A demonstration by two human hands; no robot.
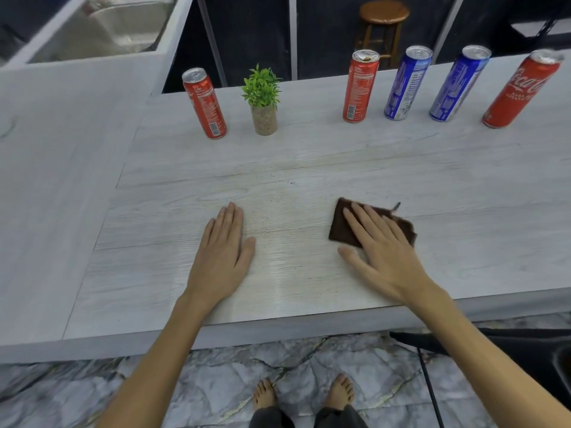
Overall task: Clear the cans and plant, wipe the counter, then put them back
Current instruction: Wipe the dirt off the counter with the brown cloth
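- Counter (309,156): pale grey wood-grain, runs the full width in front of you; a few dark specks near its middle, just beyond your hands.
- Your left hand (224,251): spread flat, palm down on the bare counter, fingers together and pointing away from you, nothing in it.
- Your right hand (383,251): also flat and open, palm down, fingers laid over the brown cloth (341,223), pressing it onto the counter rather than gripping it; thumb rests on the counter beside the cloth.
- Cloth: folded, dark brown, its left part sticks out past your fingers, right edge shows behind your hand.
- Cans stand along the far edge, all upright, well apart from your hands: red can (522,91) at far right, then blue can (458,84), second blue can (407,84), second red can (360,88), and left red can (204,103) off by itself.
- Plant (262,100): small green, in a speckled cylindrical pot, just right of the left red can, not touching it.
- Wooden stool (384,13) on the floor behind the counter.
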